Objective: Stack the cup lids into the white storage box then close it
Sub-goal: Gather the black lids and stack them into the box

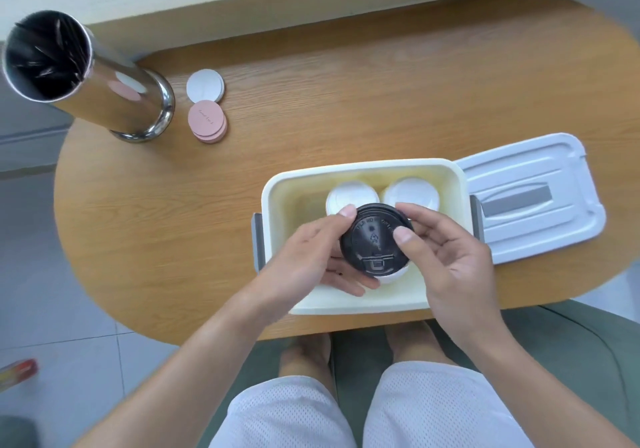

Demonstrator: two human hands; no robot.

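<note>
The white storage box [363,240] stands open at the table's [311,101] near edge, holding two white lids [349,196] side by side against its far wall, with its detached box lid [530,195] lying flat just beside its right wall. Both hands hold a black cup lid [374,240] above the box interior, top face up, sip tab toward the near edge. The left hand [311,257] cups its left rim, thumb on top; the right hand [446,257] pinches its right rim.

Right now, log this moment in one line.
both hands hold black lid | over open box | box cover off
</note>
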